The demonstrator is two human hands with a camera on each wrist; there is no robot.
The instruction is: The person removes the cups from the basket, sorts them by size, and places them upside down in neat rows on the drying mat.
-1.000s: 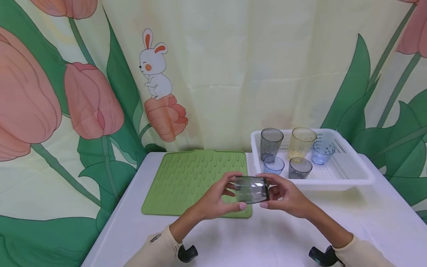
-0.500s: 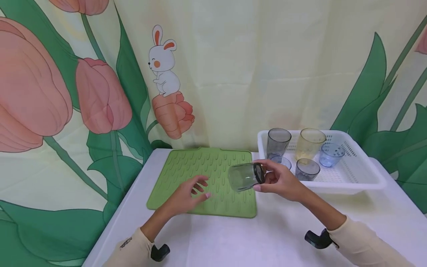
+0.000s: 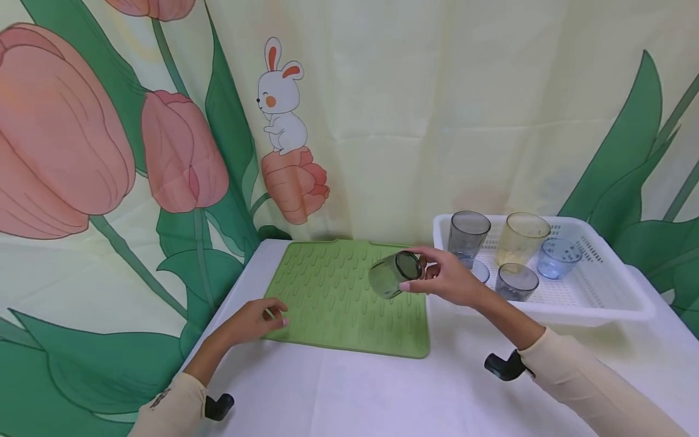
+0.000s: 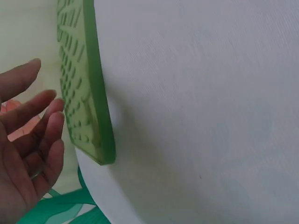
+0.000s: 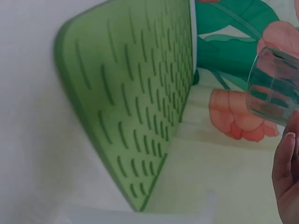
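My right hand (image 3: 445, 276) grips a smoky grey drinking glass (image 3: 386, 277) near its thick dark end, the glass tilted with its other end toward the lower left. It hangs over the right half of a green ridged drying mat (image 3: 327, 315). In the right wrist view the glass (image 5: 273, 86) shows at the right edge, with fingers below it. My left hand (image 3: 253, 320) holds nothing; its fingers are loosely bent beside the mat's front left corner. The left wrist view shows the same hand (image 4: 28, 140) near the mat's edge.
A white perforated basket (image 3: 601, 312) stands at the right. In it are a tall grey glass (image 3: 468, 233), a yellow glass (image 3: 521, 237), a short grey glass (image 3: 516, 282) and blue glasses, one patterned (image 3: 558, 260). A printed curtain (image 3: 382, 121) hangs behind the white-covered table (image 3: 371, 394).
My left hand has let go of the glass and moved left and down to the mat's corner. My right hand has carried the glass left and up relative to the mat, tilting it.
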